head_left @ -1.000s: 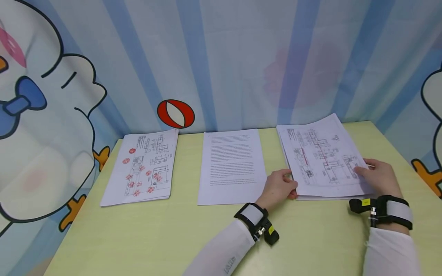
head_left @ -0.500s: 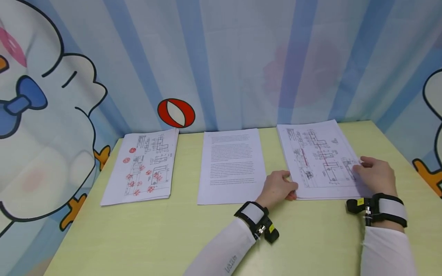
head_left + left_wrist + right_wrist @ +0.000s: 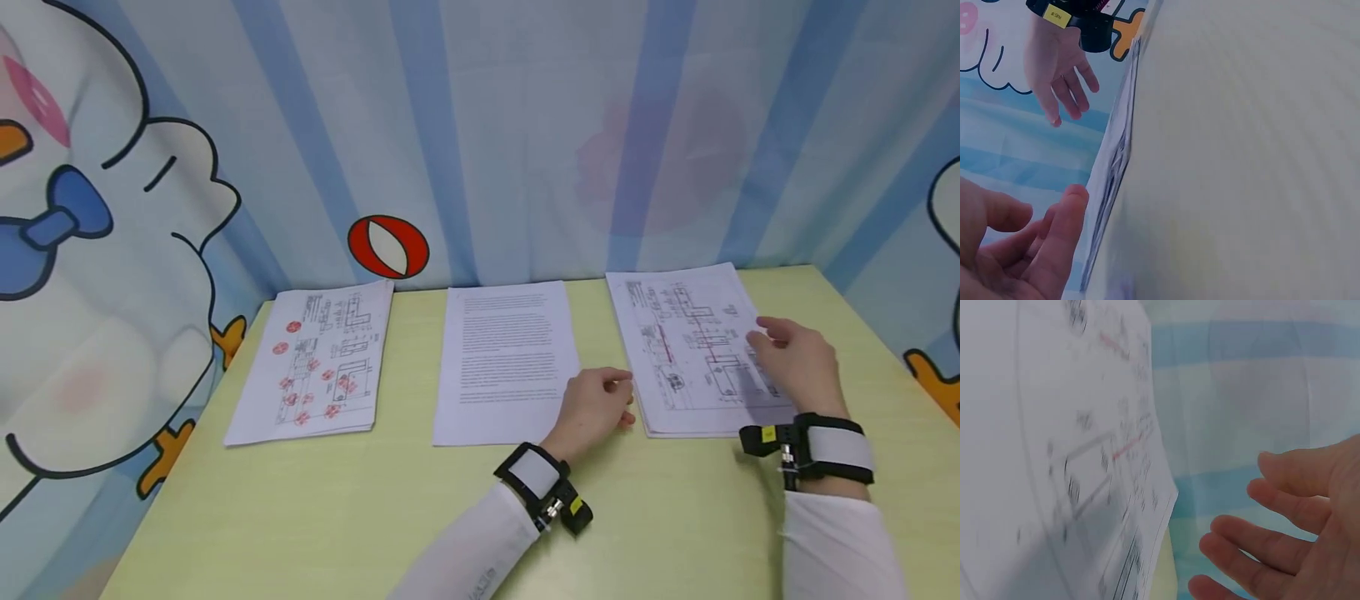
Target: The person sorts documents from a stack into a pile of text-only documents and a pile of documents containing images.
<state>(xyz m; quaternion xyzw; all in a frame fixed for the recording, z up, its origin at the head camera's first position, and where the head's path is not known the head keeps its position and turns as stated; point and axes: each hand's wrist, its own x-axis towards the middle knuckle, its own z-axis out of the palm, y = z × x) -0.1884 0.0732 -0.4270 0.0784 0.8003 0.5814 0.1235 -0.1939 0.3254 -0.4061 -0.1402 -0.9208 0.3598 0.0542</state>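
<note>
On the right of the table lies a stack of printed drawing sheets (image 3: 675,350) with black line drawings and red marks. My left hand (image 3: 595,412) is by its lower left edge, holding nothing. In the left wrist view that hand's fingers (image 3: 1063,231) are loosely bent beside the stack's layered edge (image 3: 1116,147). My right hand (image 3: 802,367) hovers above the stack's right edge and casts a shadow on the top sheet. The right wrist view shows its fingers (image 3: 1260,540) relaxed and spread, apart from the paper (image 3: 1054,381).
A sheet of printed text (image 3: 502,350) lies at the middle of the pale yellow table (image 3: 337,517). Another stack of drawings with red stamps (image 3: 311,362) lies at the left. Behind hangs a striped blue curtain (image 3: 540,142) with cartoon figures.
The raised top sheets of the right stack have come down flat. My right hand has let go of them and lifted up and leftward. My left hand has come off the stack's edge.
</note>
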